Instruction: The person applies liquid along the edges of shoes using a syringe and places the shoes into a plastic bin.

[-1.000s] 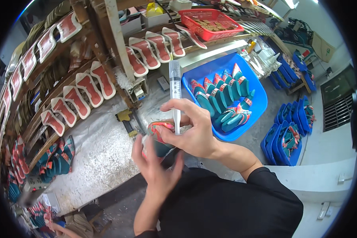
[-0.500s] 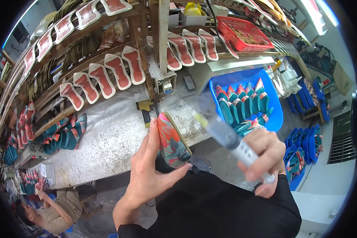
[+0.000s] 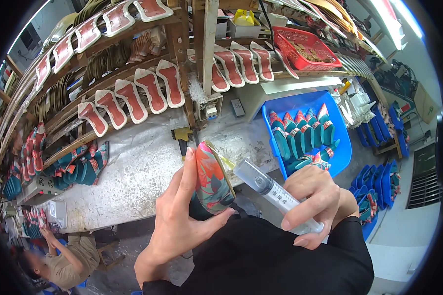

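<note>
Floral-print shoe [image 3: 212,181] pinched, pointed end up, in the left hand [image 3: 176,212], near the workbench [image 3: 133,169]; syringe [image 3: 279,195] gripped in the right hand [image 3: 316,196], yellow nozzle [image 3: 226,161] just beside the shoe, contact unclear. Best to steady the shoe, guide the nozzle lightly and press evenly.

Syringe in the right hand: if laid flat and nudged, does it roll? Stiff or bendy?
The clear syringe would probably roll, since its barrel looks cylindrical. The straight, tube-like body suggests it stays stiff. Its slim yellowish tip is probably the part likeliest to bend.
</note>
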